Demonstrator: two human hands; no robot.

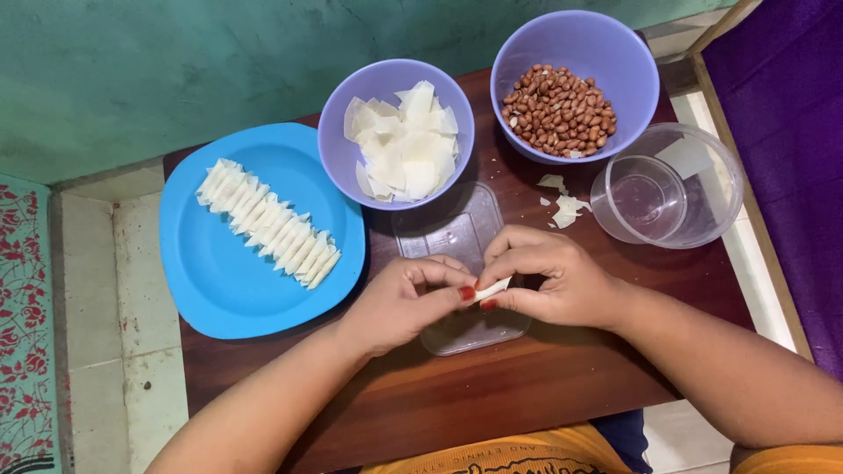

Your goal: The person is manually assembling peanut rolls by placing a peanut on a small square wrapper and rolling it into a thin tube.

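Observation:
My left hand (399, 303) and my right hand (549, 281) meet over a clear plastic lid (457, 237) lying on the dark wooden table (492, 395). Together their fingertips pinch a small white rolled wrapper (493, 288). A blue plate (219, 272) on the left carries a diagonal row of several finished white rolls (268, 224). Behind my hands a purple bowl (338, 132) holds flat white wrapper pieces (406, 145). A second purple bowl (632, 66) at the back right holds brown peanuts (559, 110).
A clear round plastic container (672, 189) with a little liquid stands at the right. White scraps (562, 206) lie on the table beside it. A green wall lies beyond the table, tiled floor to the left, purple cloth at far right.

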